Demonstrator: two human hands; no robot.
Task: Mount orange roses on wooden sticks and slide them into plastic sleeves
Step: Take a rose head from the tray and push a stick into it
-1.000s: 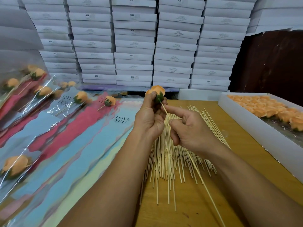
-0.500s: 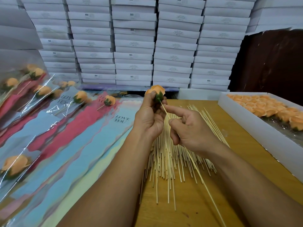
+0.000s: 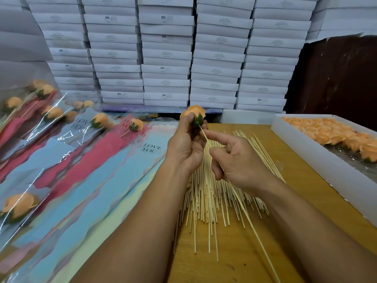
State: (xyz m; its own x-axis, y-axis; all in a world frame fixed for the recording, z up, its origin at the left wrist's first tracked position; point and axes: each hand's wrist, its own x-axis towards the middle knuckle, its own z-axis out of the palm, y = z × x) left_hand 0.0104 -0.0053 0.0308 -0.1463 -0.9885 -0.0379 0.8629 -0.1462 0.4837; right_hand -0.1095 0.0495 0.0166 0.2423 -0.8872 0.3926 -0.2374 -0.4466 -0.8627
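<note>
L hand [image 3: 186, 149] is raised over the wooden table [image 3: 295, 160], back of hand to camera, fingers curled round an orange rose [image 3: 194, 113] w/ green base, bloom pointing up and away. R hand [image 3: 240, 162] sits just beside it, lower, pinching a wooden stick [image 3: 247, 218] between thumb and curled fingers, index extended along the stick toward the rose base; stick tip meets the green base, its tail slants down-right over the table. Loose stick pile [image 3: 206, 201] lies under both hands. Printed sleeves [image 3: 114, 172] w/ finished roses lie left; white box of roses [image 3: 318, 158] right.
</note>
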